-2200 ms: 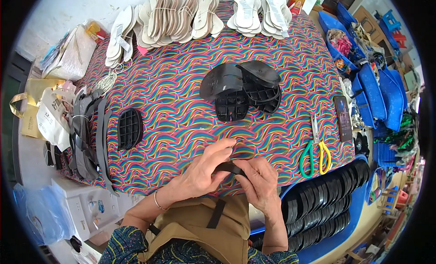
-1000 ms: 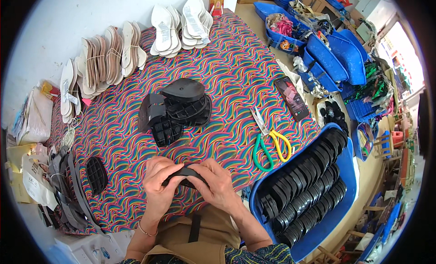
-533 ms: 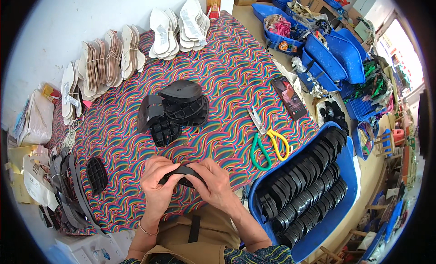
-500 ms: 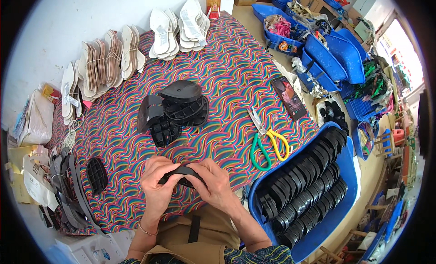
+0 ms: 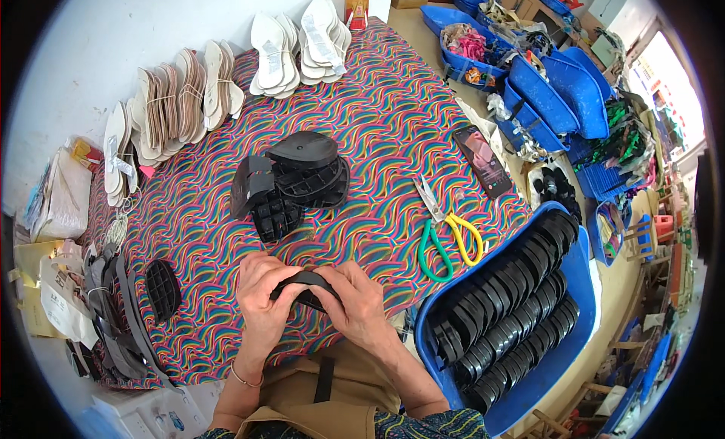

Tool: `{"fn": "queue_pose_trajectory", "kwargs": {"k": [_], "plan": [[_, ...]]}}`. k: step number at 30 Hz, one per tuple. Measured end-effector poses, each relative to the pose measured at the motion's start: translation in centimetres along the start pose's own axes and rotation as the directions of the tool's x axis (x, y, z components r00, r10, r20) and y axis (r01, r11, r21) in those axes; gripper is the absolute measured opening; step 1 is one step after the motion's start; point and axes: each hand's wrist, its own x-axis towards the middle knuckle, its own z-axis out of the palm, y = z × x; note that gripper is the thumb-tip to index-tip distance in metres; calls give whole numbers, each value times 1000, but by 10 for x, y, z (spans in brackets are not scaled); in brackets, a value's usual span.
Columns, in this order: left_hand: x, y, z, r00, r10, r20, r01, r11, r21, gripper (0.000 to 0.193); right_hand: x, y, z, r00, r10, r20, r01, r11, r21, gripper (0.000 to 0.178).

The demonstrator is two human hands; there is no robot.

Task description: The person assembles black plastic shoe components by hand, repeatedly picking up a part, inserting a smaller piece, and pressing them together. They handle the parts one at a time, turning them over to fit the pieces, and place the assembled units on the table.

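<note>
Near the table's front edge, my left hand [image 5: 263, 294] and my right hand [image 5: 359, 304] pinch a black shoe heel piece [image 5: 307, 277] from both sides. Its upper edge curves in an arch between my thumbs and fingers, and my fingers hide much of its lower part. Beyond my hands lies a small pile of black heel pieces [image 5: 304, 149], some with a gridded underside showing. Another gridded heel piece [image 5: 162, 289] rests alone to the left of my left hand. To the right, scissors [image 5: 431, 203] with one green and one yellow handle lie with their blades apart.
A blue tub [image 5: 580, 311] with rows of glossy black heel pieces stands at my right. A phone [image 5: 483, 164] lies by the table's right edge. Bundled insoles [image 5: 273, 58] line the wall. Dark strips [image 5: 113, 314] lie at left. Blue baskets [image 5: 555, 99] crowd the floor.
The heel piece's upper edge looks a little more arched between my hands, which keep their pinch. The view has shifted very slightly; nothing on the table has moved.
</note>
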Motion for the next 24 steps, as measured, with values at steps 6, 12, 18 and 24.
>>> {"fn": "queue_pose_trajectory", "kwargs": {"k": [6,12,18,24], "plan": [[-3,-2,0,998,27,-55,-25,999,27,24,-3,-2,1,1000,-7,10,7,999,-43,31],[-13,-6,-3,995,45,-84,-38,996,80,26,-2,-9,-2,999,-17,35,20,997,-71,33],[-3,0,-21,982,175,69,-181,978,104,21,-6,-10,-1,999,-35,35,37,997,-68,33],[-4,-2,-22,948,301,105,-318,918,236,18,-6,-13,-1,999,-45,30,47,995,-84,35]]}}
